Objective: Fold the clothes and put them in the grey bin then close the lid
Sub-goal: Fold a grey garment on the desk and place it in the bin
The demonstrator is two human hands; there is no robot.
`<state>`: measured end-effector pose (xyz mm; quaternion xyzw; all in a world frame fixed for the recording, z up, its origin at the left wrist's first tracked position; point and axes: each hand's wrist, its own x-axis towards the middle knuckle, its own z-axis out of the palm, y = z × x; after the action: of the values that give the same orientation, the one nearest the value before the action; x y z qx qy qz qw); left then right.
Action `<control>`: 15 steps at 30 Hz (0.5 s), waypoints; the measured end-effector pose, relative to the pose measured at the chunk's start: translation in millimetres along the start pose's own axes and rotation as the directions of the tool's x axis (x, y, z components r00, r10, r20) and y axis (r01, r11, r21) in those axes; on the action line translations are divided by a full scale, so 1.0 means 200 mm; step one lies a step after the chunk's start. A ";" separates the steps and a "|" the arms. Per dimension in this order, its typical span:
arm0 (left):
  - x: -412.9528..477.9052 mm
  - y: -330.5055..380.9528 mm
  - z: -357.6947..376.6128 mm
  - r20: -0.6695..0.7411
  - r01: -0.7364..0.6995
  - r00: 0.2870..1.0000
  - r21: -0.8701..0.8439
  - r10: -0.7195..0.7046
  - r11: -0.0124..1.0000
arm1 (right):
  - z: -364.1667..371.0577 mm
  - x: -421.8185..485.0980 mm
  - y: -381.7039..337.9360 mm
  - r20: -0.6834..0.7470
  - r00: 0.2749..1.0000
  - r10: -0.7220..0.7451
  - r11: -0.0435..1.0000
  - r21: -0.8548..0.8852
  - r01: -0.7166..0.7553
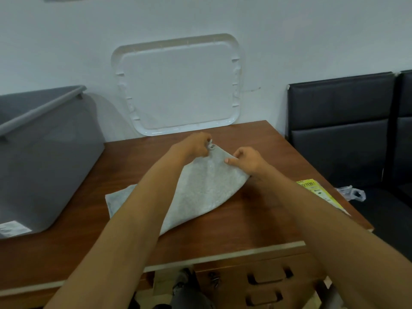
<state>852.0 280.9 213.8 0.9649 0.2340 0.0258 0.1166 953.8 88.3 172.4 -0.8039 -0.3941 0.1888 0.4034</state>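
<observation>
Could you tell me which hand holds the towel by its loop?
The left hand, pinching the corner loop of the grey towel; the right hand grips its plain edge.

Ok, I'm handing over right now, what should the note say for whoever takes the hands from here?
Left hand: pinches the far corner of the grey cloth, raised off the table.
Right hand: pinches the far edge beside it.
Cloth's near part lies on the wooden table. Grey bin stands at the left; white lid leans on the wall, off the bin.
Done: fold just begun.
Left: finish folding, put cloth in bin, close lid.
</observation>
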 end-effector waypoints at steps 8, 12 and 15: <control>-0.28 -0.09 -0.20 0.074 -0.149 0.989 0.535 0.129 0.832 | 0.13 -0.13 -0.32 0.189 0.981 -0.042 0.999 0.014 0.040; -0.43 -0.18 -0.25 0.047 -0.194 0.976 0.624 0.212 0.757 | 0.26 -0.20 -0.51 0.220 0.971 -0.091 0.994 -0.047 0.103; -0.55 -0.31 -0.28 0.021 -0.213 0.963 0.675 0.270 0.706 | 0.36 -0.26 -0.64 0.273 0.954 -0.125 0.986 -0.068 0.149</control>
<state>720.9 294.8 253.5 0.9620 0.1035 -0.0070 -0.2524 815.5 129.9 229.7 -0.7586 -0.5080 0.2496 0.3227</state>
